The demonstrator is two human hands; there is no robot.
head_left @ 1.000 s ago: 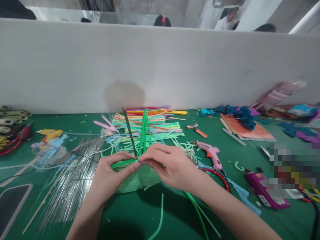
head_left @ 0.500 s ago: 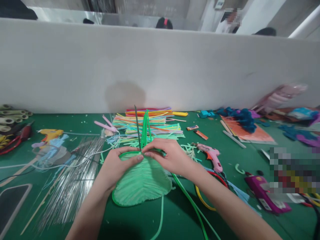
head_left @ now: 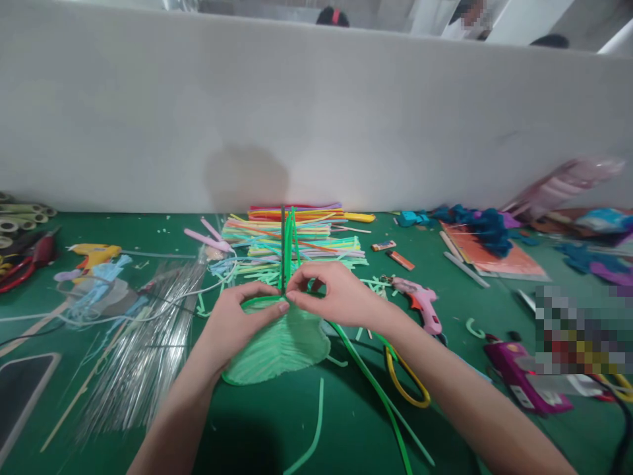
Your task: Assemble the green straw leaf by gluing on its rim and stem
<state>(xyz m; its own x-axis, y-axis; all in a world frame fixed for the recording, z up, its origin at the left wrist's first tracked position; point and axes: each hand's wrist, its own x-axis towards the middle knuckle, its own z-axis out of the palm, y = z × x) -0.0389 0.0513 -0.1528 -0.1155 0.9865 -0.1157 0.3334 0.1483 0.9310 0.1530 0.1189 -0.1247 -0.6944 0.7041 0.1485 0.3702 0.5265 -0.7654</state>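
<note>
A broad green leaf made of fuzzy pipe cleaners, with a brighter green rim, is in front of me just above the table. My left hand is closed on its upper edge, thumb on top and fingers behind. From that edge a dark thin stem stands up, alongside bright green pipe cleaners. My right hand pinches at their base, close to the left fingertips. Exactly which strand sits between the right fingertips is partly hidden.
Behind the hands lies a pile of colored pipe cleaners. A pink glue gun is on the right, a yellow glue gun on the left. Thin metal wires spread at left, near a phone. A white partition stands behind.
The dark stem has swung from a leftward tilt to upright, beside the bright green pipe cleaners. The leaf's lower part has shifted slightly up and left. The whole view has tilted down a little.
</note>
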